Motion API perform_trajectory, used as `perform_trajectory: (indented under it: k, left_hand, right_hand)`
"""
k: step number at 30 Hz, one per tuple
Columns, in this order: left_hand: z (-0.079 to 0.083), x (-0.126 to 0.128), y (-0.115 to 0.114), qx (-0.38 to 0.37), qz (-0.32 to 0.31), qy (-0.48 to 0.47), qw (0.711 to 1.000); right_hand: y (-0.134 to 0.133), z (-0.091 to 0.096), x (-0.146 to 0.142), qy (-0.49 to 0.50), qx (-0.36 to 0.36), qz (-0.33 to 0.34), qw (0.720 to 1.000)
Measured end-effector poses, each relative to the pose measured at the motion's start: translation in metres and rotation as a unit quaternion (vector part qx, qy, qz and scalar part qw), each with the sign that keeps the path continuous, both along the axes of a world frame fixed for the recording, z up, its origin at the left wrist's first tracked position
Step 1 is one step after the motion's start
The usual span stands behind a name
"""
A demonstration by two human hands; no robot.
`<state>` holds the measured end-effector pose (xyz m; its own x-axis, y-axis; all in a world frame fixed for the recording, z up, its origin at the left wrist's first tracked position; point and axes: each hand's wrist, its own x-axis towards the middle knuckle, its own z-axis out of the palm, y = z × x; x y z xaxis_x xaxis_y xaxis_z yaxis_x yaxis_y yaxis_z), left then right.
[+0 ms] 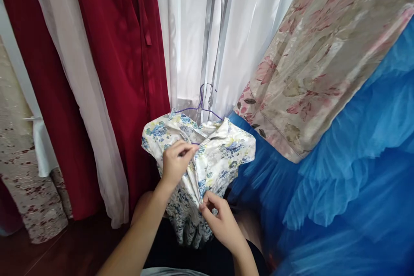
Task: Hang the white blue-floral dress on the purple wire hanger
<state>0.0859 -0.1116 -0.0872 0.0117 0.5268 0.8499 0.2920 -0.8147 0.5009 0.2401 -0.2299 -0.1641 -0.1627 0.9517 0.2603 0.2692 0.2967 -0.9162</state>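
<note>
A white dress with blue and yellow flowers [226, 151] hangs on a purple wire hanger [201, 105] in front of me, its lower part gathered over my lap. My left hand [176, 159] pinches the front edge of the dress just below the collar. Lower down the same front opening, my right hand [218, 213] pinches the fabric edge between thumb and forefinger. The cloth between both hands is drawn into a narrow fold. Any button or fastener under the fingers is too small to make out.
Dark red curtains [119, 51] and a pale sheer cloth [87, 95] hang at the left. White curtains [252, 21] are behind the hanger. At the right hang a beige floral cloth [310, 64] and blue ruffled tulle [339, 189]. A dark floor [48, 254] shows lower left.
</note>
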Motion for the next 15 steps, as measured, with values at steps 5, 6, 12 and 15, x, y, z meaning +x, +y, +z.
perform_trajectory:
  k: [5, 6, 12, 15]
  left_hand:
    - [0.075, 0.021, 0.056, 0.101, 0.030, 0.035, 0.994]
    - [0.082, 0.025, 0.061, 0.107, 0.038, 0.033, 0.993]
    - [0.078, 0.025, 0.058, 0.026, -0.080, 0.025, 0.996]
    - [0.079, 0.014, 0.050, -0.052, -0.135, 0.047, 0.988]
  right_hand:
    - [-0.020, -0.009, 0.028, -0.011, -0.013, -0.020, 1.000]
    - [-0.023, -0.012, 0.034, -0.012, -0.018, -0.028, 0.999]
    - [-0.021, -0.017, 0.054, -0.031, -0.048, -0.029, 0.998]
    - [-0.001, 0.011, 0.050, -0.039, -0.016, -0.046, 0.998]
